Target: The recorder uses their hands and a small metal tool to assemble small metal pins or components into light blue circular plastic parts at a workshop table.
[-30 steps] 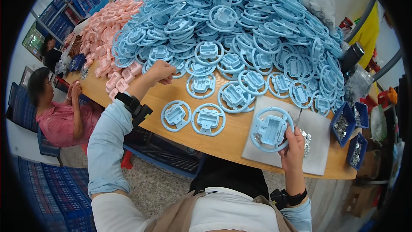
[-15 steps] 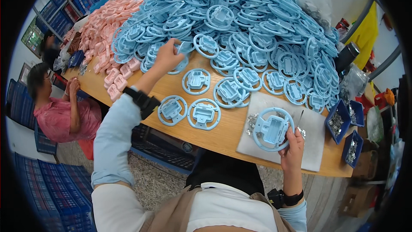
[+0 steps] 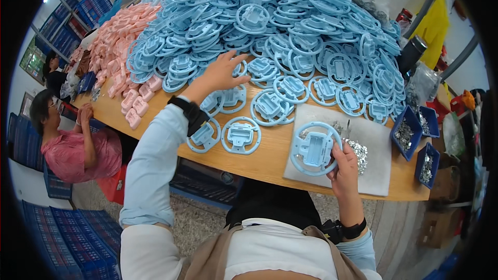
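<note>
Ring-shaped blue plastic part [image 3: 315, 149] in right hand [image 3: 344, 168].

a heap of pink plastic parts [image 3: 111, 54] is piled at the table's far left. two blue bins of small metal pieces [image 3: 415, 142] are set at the right edge. a black flask [image 3: 411, 54] is stood behind them. a seated person in a pink shirt [image 3: 72, 145] is seen left, stacked blue crates [image 3: 72, 21] beyond.
</note>
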Available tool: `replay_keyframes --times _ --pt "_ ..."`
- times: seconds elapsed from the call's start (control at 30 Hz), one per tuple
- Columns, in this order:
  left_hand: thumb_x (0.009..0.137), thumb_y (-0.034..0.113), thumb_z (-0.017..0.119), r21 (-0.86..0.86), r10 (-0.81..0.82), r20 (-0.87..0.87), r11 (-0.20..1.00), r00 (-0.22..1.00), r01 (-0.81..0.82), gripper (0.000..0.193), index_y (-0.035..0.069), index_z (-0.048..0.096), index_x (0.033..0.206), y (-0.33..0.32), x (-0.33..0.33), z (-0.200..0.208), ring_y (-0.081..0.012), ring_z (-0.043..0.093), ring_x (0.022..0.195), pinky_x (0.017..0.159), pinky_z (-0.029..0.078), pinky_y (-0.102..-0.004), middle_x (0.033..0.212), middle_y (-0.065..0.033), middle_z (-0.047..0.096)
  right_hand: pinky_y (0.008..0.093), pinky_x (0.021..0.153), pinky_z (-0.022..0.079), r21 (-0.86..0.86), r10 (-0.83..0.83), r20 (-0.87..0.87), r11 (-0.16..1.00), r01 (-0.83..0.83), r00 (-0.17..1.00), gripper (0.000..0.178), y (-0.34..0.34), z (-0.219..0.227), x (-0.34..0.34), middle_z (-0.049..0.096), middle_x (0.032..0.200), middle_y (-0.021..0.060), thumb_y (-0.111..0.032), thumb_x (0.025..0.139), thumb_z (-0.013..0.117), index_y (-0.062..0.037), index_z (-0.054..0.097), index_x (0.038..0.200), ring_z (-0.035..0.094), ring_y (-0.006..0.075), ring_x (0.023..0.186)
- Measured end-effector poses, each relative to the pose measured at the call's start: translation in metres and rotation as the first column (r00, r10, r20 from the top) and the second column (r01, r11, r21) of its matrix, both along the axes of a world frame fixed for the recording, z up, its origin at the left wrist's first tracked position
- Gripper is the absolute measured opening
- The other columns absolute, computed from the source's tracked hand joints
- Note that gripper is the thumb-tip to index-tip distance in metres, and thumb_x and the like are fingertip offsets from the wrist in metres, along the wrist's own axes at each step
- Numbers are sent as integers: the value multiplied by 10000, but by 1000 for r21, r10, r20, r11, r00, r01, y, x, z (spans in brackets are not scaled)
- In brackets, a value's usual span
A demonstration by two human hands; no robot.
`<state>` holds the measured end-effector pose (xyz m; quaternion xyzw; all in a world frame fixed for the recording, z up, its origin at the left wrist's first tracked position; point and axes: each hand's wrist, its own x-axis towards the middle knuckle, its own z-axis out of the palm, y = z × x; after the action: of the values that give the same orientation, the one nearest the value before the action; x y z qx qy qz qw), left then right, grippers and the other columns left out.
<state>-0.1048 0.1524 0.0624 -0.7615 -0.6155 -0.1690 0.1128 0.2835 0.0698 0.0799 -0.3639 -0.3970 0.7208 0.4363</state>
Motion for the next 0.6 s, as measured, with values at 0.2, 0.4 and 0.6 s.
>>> replay_keyframes --times 0.2,0.4,0.6 --pt "689 535 653 -660 155 -173 715 972 -232 796 15 437 1251 20 31 37 -348 453 1119 894 403 -418 1220 -203 457 156 325 232 -67 -100 88 992 106 991 178 2 -3 16 490 577 -25 -205 907 511 -38 562 940 348 8 377" --pt "629 387 690 -314 4 59 949 998 15 836 64 335 1313 52 55 -13 -363 473 1056 869 416 -423 1157 -224 450 155 326 249 -10 -90 44 996 90 995 176 10 -1 8 488 576 -23 -200 908 510 -34 567 922 349 11 377" --pt "605 325 716 -302 43 134 953 990 0 735 84 423 1234 26 52 24 -352 472 1010 864 409 -393 1055 -168 476 160 316 249 -106 -117 25 987 119 993 161 11 -4 17 492 593 -23 -193 907 506 -42 558 930 355 16 377"
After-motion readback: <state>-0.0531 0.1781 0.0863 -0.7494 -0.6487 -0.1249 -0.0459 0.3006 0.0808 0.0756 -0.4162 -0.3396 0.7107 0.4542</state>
